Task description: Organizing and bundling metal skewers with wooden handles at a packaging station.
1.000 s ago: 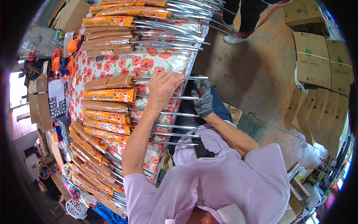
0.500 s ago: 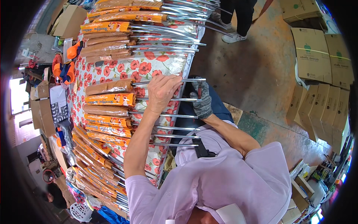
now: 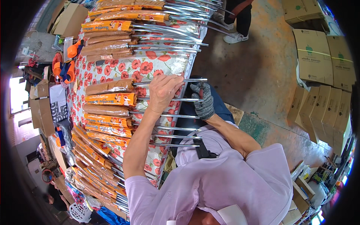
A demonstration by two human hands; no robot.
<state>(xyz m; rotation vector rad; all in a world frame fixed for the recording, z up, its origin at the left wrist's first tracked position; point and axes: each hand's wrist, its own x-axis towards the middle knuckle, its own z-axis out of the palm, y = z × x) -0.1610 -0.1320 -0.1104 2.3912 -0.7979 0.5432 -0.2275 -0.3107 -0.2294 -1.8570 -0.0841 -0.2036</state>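
Observation:
My bare left hand [image 3: 164, 92] is closed around a metal rod [image 3: 193, 80], its fingers near the table's edge. The rod comes out of a brown wrapped bundle [image 3: 112, 86] lying on the table. My right hand [image 3: 203, 103], in a grey knit glove, is just past the edge, beside the rods' free ends. It is closed on a slim tool with a reddish handle [image 3: 201, 91], which stands close to the rod's end; its exact kind is unclear. Below lie several orange and brown wrapped bundles [image 3: 110, 99] with metal rods sticking out toward me.
A cloth with red flowers [image 3: 144, 67] covers the table. More wrapped rods [image 3: 150, 37] lie at its far end, and others [image 3: 97, 168] at the near left. Cardboard boxes [image 3: 313, 56] stand on the floor at the right. Another person's white shoe [image 3: 235, 38] shows at the top.
Both hands keep almost the same place and grip. The other person's legs at the top have shifted slightly.

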